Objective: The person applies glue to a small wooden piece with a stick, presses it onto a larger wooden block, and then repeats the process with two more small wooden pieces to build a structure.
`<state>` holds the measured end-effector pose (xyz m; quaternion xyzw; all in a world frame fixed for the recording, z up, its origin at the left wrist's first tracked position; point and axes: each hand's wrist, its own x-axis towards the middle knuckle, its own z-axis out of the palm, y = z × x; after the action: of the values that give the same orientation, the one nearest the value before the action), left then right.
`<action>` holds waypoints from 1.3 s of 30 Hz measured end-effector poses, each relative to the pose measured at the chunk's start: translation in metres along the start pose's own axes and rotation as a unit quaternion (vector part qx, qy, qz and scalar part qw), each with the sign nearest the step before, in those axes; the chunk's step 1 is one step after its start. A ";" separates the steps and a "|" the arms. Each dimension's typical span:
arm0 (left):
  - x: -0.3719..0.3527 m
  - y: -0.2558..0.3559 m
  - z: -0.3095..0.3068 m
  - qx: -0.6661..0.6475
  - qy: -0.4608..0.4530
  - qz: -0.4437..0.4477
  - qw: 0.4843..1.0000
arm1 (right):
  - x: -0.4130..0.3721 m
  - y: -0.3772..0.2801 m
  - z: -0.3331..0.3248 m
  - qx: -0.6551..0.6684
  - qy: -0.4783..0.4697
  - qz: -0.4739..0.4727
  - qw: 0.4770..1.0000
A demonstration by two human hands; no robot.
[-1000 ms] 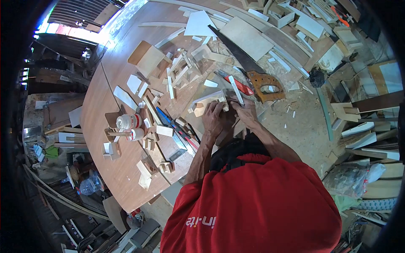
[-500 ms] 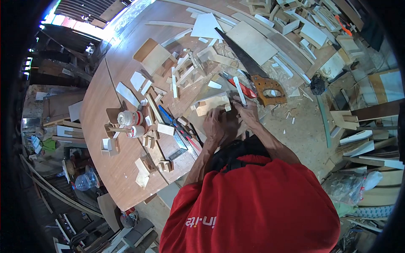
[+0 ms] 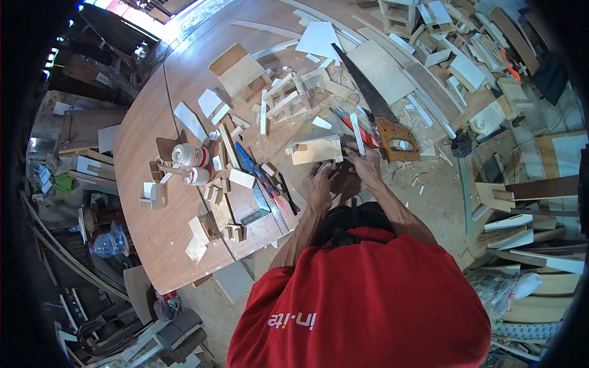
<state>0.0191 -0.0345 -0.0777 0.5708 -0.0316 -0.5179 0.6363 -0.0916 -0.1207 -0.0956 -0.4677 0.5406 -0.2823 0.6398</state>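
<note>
A small pale wooden box-like piece (image 3: 316, 151) with notched ends sits on the bench just beyond my hands. My left hand (image 3: 319, 186) is closed below its near edge, fingers curled inward; whatever they hold, if anything, is hidden. To the right, my right hand (image 3: 366, 167) is closed at the lower end of a narrow white strip (image 3: 356, 132), which points away from me. Beyond that strip lies a red-handled tool (image 3: 367, 137), partly covered. A handsaw (image 3: 399, 141) with a wooden handle rests right of my right hand, blade pointing away.
Glue-smeared white jars (image 3: 186, 156) stand on the left of the wooden bench (image 3: 140, 227). Blue-and-black pliers-like tools (image 3: 248, 161) and a square (image 3: 256, 214) lie nearer. Several offcuts and small wooden assemblies (image 3: 287, 98) are scattered behind; more wood is piled at right.
The camera view has shifted a little, moving the bench scene rightward. My left hand's fingers have drawn slightly back from the wooden piece. My right hand stays at the white strip.
</note>
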 end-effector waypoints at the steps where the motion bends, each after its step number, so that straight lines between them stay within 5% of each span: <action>1: 0.001 0.000 0.002 -0.008 0.013 0.000 1.000 | -0.002 -0.002 0.000 -0.004 0.014 -0.012 1.000; 17: 0.031 -0.017 -0.002 0.001 0.100 0.010 0.995 | -0.001 -0.008 -0.005 -0.003 -0.034 -0.056 0.998; 23: 0.042 -0.022 -0.006 -0.075 0.076 0.038 0.994 | 0.005 -0.001 -0.012 0.047 -0.016 -0.080 0.996; 25: 0.036 -0.015 -0.004 -0.096 0.036 0.007 0.995 | 0.007 0.004 -0.017 -0.014 -0.003 -0.162 0.987; 29: 0.029 -0.006 0.010 -0.124 0.054 0.007 0.991 | 0.001 -0.003 -0.018 -0.031 -0.004 -0.116 0.993; 34: 0.035 -0.007 0.008 -0.123 0.031 0.041 0.991 | -0.023 -0.042 -0.010 -0.057 -0.047 -0.244 0.967; 39: 0.025 0.003 0.018 -0.112 0.020 0.113 0.987 | -0.014 -0.037 -0.009 -0.116 -0.040 -0.252 0.960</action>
<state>0.0207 -0.0654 -0.0831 0.4986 -0.0250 -0.4315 0.7514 -0.0983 -0.1266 -0.0560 -0.6706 0.4090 -0.3505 0.5101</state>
